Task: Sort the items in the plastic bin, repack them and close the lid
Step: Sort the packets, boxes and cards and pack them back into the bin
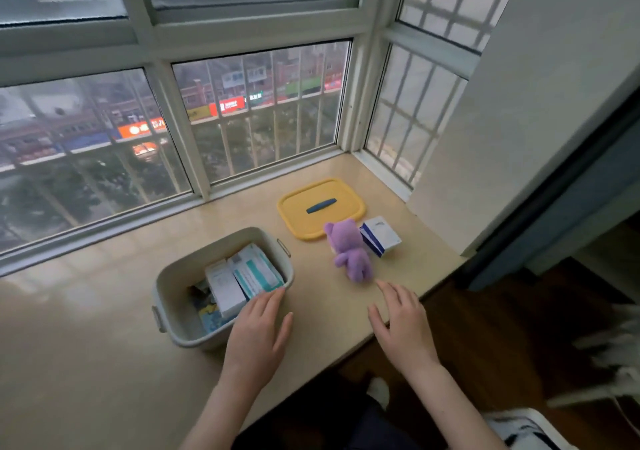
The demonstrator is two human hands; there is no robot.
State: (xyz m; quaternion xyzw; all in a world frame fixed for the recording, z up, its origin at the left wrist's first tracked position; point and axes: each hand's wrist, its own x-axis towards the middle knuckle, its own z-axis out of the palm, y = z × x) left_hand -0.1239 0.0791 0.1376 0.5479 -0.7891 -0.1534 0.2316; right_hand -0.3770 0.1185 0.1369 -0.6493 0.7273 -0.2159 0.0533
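A grey plastic bin (173, 276) stands open on the beige window ledge, with several white and teal boxes (242, 276) inside. Its yellow lid (346, 193) with a blue handle lies flat behind and to the right of it. A purple plush toy (349, 252) lies in front of the lid, and a white and blue box (381, 236) sits just right of the toy. My left hand (259, 328) rests open over the bin's near right rim, fingers spread. My right hand (403, 325) hovers open over the ledge just below the toy, holding nothing.
The ledge (86, 345) ends at a window frame (194, 158) behind and a wall (502, 137) to the right. Its front edge runs diagonally under my right hand, with a dark wooden floor (502, 345) below.
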